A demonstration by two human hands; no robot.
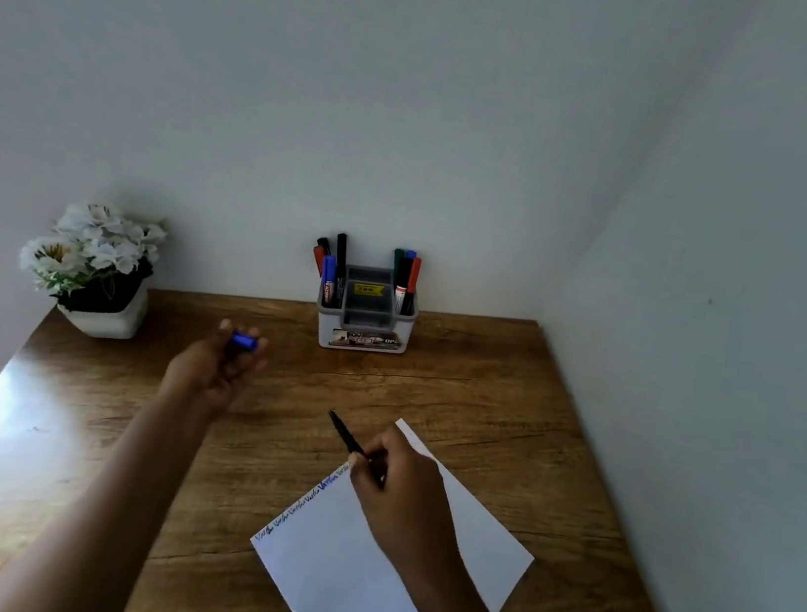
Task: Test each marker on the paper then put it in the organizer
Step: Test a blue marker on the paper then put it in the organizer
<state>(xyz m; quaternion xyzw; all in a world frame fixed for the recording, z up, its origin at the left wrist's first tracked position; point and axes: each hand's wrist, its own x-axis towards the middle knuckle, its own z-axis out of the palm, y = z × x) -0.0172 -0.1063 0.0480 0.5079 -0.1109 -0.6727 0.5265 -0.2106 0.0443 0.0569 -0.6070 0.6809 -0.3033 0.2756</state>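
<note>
My right hand (399, 487) grips a dark marker (346, 435) over the top left edge of the white paper (353, 573), its back end pointing up and left. Several small written words in blue and dark ink run along that edge of the paper. My left hand (214, 367) is raised above the table to the left, fingers closed on a blue marker cap (244, 340). The white organizer (365, 323) stands at the back against the wall, with several markers upright in its left and right compartments.
A white pot of white flowers (95, 267) sits at the table's back left corner. The wooden table (61, 439) meets walls at the back and right. Its left edge drops off to the floor.
</note>
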